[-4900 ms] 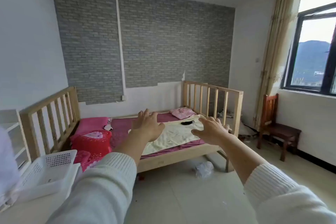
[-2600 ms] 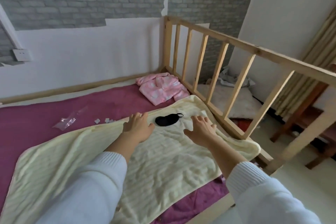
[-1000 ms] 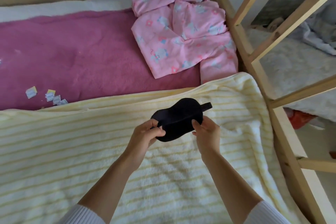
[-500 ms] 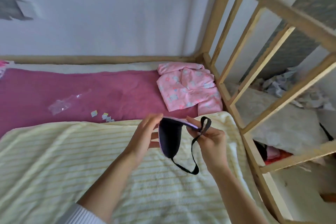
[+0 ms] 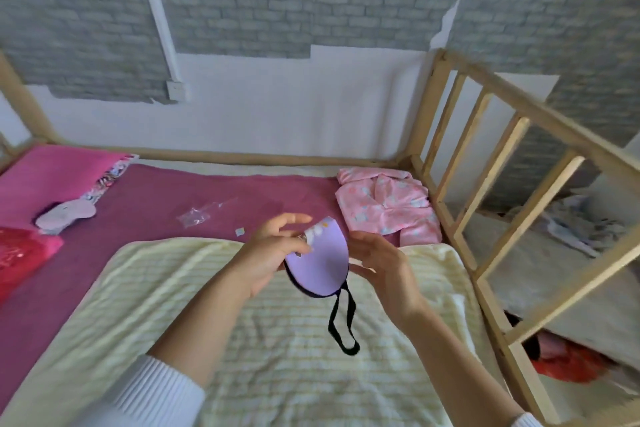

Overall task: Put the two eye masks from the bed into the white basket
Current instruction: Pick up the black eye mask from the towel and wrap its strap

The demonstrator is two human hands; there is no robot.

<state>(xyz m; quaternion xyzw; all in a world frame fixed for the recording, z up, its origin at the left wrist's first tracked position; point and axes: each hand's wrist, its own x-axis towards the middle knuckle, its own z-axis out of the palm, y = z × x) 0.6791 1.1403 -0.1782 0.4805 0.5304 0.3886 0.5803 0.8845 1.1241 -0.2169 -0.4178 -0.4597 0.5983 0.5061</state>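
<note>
Pinched at its upper edge by the left hand [image 5: 273, 253], the lilac eye mask [image 5: 320, 265] is steadied by the opened right hand [image 5: 375, 262]; a second mask [image 5: 65, 217], seemingly, lies far left.

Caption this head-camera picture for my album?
Left hand holds a purple eye mask above a yellow blanket; right hand alongside.

One camera sits on the person's head. It looks forward and down, close over the bed [image 5: 166, 215], toward the wall [image 5: 277, 114].
</note>
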